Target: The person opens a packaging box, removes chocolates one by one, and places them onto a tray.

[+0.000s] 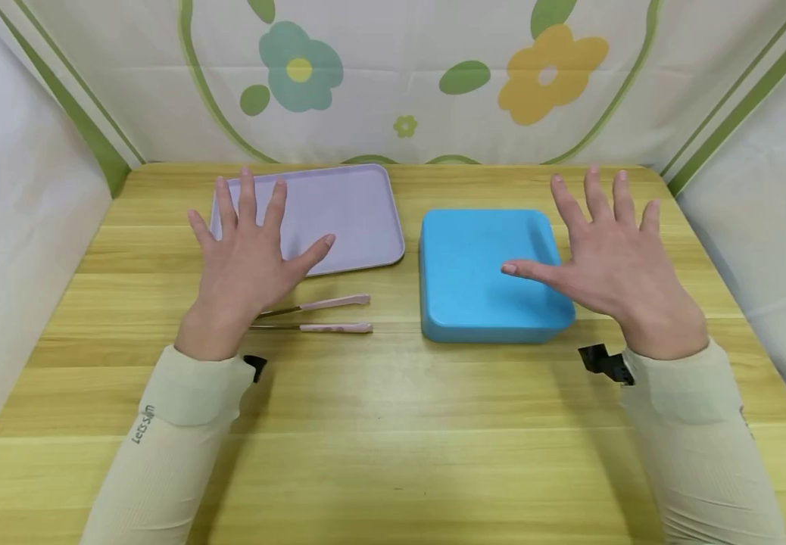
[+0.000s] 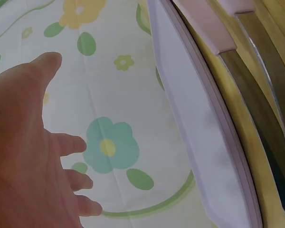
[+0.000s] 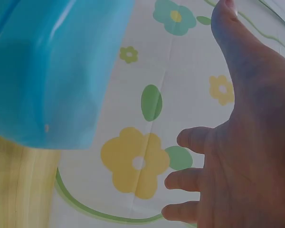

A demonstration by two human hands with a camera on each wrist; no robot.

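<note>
My left hand (image 1: 243,265) hovers with its fingers spread and nothing in its grasp, overlapping a pale purple tray (image 1: 345,212) in the head view. Just below that tray lie two knives with pink handles (image 1: 335,328), side by side; the hand hides most of their blades there. Their metal blades (image 2: 256,99) show in the left wrist view. On the other side, my right hand (image 1: 621,261) is also raised, fingers spread and holding nothing. Its thumb overlaps the right part of a blue square box (image 1: 481,265) with rounded corners.
Everything lies on a wood-grain table (image 1: 393,454). Behind its far edge hangs a white cloth (image 1: 379,76) printed with flowers and leaves, and white cloth walls (image 1: 761,151) stand at both sides. Black straps (image 1: 604,365) show by the sleeve cuffs.
</note>
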